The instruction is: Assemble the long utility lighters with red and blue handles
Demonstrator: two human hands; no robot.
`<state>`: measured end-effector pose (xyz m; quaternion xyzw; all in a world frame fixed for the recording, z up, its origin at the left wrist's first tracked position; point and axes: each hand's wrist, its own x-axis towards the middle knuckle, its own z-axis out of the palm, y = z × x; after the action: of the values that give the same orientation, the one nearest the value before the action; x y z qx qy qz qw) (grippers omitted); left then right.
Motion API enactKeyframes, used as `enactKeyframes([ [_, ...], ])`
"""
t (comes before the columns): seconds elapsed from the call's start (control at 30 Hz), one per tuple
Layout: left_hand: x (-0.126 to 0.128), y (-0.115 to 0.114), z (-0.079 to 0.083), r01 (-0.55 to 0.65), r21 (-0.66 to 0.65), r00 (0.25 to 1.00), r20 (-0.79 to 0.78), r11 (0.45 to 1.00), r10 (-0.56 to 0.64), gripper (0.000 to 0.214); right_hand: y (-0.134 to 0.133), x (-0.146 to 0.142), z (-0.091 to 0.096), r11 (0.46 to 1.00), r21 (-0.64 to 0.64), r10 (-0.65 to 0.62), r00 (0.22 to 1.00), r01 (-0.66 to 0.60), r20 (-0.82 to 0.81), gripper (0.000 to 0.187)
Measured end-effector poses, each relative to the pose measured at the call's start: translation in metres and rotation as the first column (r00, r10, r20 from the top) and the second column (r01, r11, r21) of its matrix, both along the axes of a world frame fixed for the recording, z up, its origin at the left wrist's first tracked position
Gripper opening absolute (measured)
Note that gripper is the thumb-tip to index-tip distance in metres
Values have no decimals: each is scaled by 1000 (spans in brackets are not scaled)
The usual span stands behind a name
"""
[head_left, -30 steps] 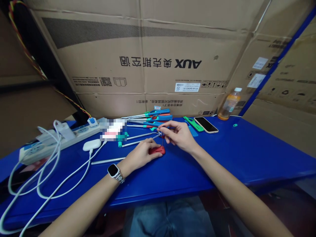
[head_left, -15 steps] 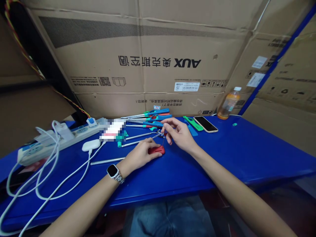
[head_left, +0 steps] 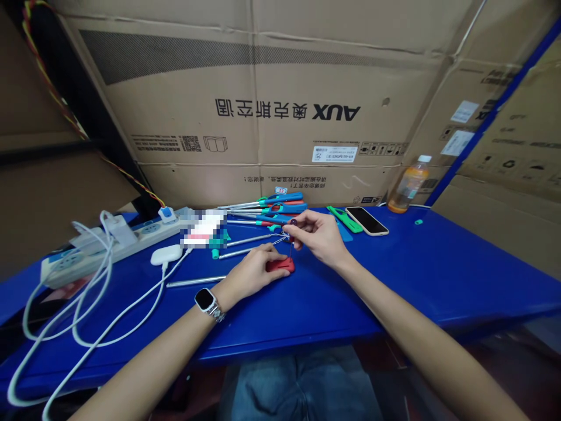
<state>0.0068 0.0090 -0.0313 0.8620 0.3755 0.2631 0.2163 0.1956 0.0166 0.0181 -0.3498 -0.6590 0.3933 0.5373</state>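
My left hand [head_left: 256, 266] presses a red plastic lighter handle [head_left: 281, 265] onto the blue table, its fingers closed round the left part. In my right hand [head_left: 319, 237] is a small screwdriver [head_left: 292, 238] with a dark red grip, pinched upright between thumb and fingers. Its thin shaft points down to the top of the red handle. Just behind the hands lie thin wires [head_left: 284, 235] and metal tubes [head_left: 245, 240]. A pile of blue long-necked lighters [head_left: 287, 209] rests farther back, partly covered by my right hand.
A white power strip [head_left: 83, 257] with tangled cables stands at the left, near a white earbud case [head_left: 166, 255]. A phone [head_left: 367, 220], a green handle piece [head_left: 345, 219] and a drink bottle [head_left: 408, 186] are at the back right. Cardboard [head_left: 280, 70] walls the rear.
My right fingers have closed in on the screwdriver's grip, which now shows above them. The left hand stays on the red handle. The view has shifted slightly.
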Motion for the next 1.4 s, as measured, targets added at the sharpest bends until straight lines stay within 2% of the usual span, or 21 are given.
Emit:
enactKeyframes([
  [0.27, 0, 0, 2, -1, -9, 1000, -16, 1000, 1, 32, 0, -1, -5, 997, 39, -70, 996, 72, -49, 34],
  [0.5, 1, -4, 3, -9, 49, 996, -93, 999, 14, 34, -2, 6, -12, 997, 2, 76, 989, -77, 124, 35],
  [0.6, -3, -6, 11, -16, 84, 996, -85, 996, 23, 43, 2, 12, -12, 999, -31, 33, 997, -31, 66, 41],
  [0.67, -11, -8, 18, -31, 128, 996, -75, 991, 41, 54, 5, 19, -12, 997, -82, -3, 991, 14, 133, 42],
  [0.73, -24, -10, 23, -43, 157, 991, -118, 987, 62, 53, 7, 25, -15, 992, -114, -10, 944, 50, 330, 41],
  [0.8, -37, -13, 24, -22, 150, 977, -206, 989, 53, 47, 8, 29, -20, 994, -73, -32, 832, 87, 554, 39],
  [0.87, -47, -14, 22, -30, 131, 961, -268, 991, 65, 44, 8, 29, -27, 994, 20, -91, 702, 109, 707, 37],
  [0.97, -55, -15, 16, -25, 101, 961, -273, 995, 52, 40, 6, 27, -34, 987, 97, -152, 587, 124, 795, 27],
  [1.03, -54, -13, 13, 10, 93, 964, -264, 996, 15, 38, 4, 25, -35, 984, 109, -169, 559, 139, 811, 23],
  [1.1, -50, -12, 14, 41, 110, 966, -257, 993, -11, 37, 0, 25, -32, 979, 144, -202, 549, 146, 811, 26],
  [1.17, -44, -12, 18, 58, 149, 968, -250, 987, -19, 37, -6, 26, -25, 971, 209, -238, 557, 118, 796, 31],
  [1.23, -38, -11, 24, 71, 190, 968, -251, 979, -22, 38, -12, 27, -18, 960, 278, -244, 579, 32, 778, 35],
  [1.3, -33, -9, 28, 77, 221, 967, -255, 972, -19, 40, -17, 27, -13, 947, 306, -200, 565, -98, 801, 38],
  [1.4, -27, -7, 28, 81, 249, 964, -265, 965, -12, 42, -17, 27, -12, 936, 259, -89, 549, -240, 831, 35],
])
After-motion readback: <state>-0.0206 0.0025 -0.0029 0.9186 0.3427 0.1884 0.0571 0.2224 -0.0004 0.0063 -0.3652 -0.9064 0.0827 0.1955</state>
